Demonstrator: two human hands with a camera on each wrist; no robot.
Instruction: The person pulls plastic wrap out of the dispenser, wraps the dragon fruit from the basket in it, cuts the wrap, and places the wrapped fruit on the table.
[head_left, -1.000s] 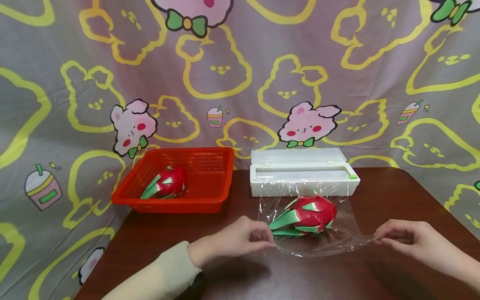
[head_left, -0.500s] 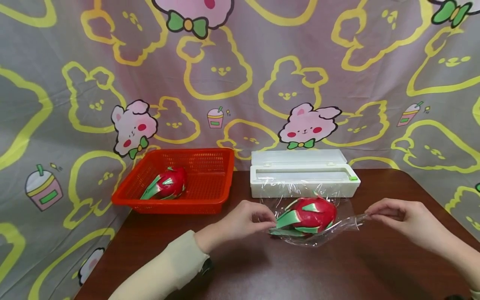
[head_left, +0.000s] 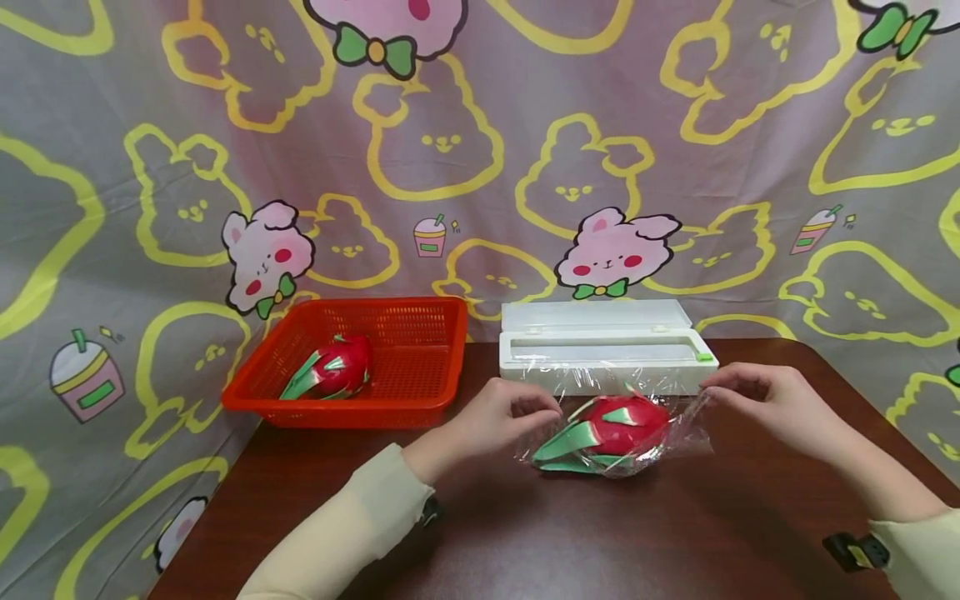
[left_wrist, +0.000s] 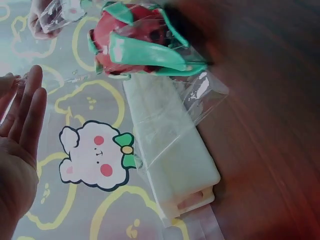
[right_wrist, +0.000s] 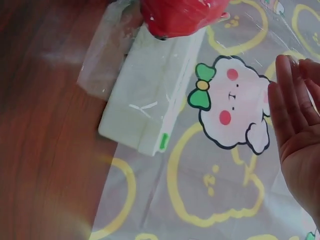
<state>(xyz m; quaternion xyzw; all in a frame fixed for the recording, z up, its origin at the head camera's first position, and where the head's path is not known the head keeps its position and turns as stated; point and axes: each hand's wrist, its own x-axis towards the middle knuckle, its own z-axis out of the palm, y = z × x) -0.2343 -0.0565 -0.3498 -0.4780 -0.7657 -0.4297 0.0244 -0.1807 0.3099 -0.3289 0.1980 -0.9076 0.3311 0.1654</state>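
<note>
A dark wooden tabletop (head_left: 600, 542) is sitting in front of a cartoon-rabbit curtain (head_left: 480, 150). Toward its middle, a red dragon fruit (head_left: 618, 425) is lying on clear film (head_left: 678, 437), which is rising around it on both sides. The left hand (head_left: 502, 417) is pinching the film's left edge just beside the fruit's green tips — the right hand (head_left: 757, 400) is pinching the right edge, lifted above the fruit's blunt end. Just behind the fruit, a white film dispenser (head_left: 603, 354) is standing with its lid open, the film running from its slot. At the far left corner a red basket (head_left: 420, 400) is holding a second dragon fruit (head_left: 333, 367), well apart from the hands.
</note>
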